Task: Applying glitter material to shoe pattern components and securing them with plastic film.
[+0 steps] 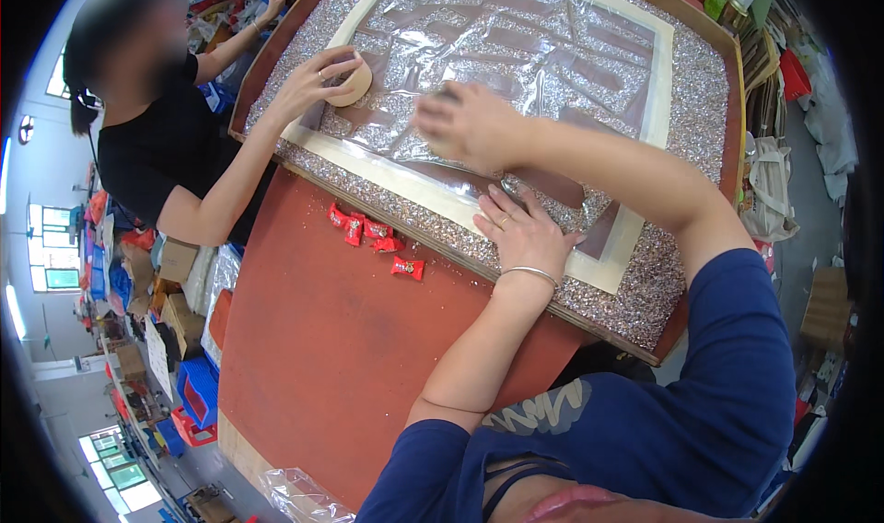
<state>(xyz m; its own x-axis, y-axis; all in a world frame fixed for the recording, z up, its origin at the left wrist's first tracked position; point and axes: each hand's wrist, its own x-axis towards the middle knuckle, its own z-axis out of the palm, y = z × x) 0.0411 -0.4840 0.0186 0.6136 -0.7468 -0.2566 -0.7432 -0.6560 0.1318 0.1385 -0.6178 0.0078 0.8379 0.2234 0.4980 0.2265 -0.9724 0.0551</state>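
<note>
My left hand, with a ring and a bangle, lies with its fingers spread on the near border of a clear plastic sheet edged with cream tape. Farther in, my right hand is over the sheet, its fingers curled and smeared by motion; a dark patch shows at them, too blurred to name. Brown strip-like shapes show at the sheet, amid glittery silver-pink chips that fill a shallow wooden-edged tray. At the left, a co-worker's hand holds a roll of cream tape against the sheet.
Several red-wrapped candies lie by the tray on the reddish-brown tabletop. The co-worker stands at the left. Blue crates and cardboard boxes are beyond; a cloth bag hangs at the right.
</note>
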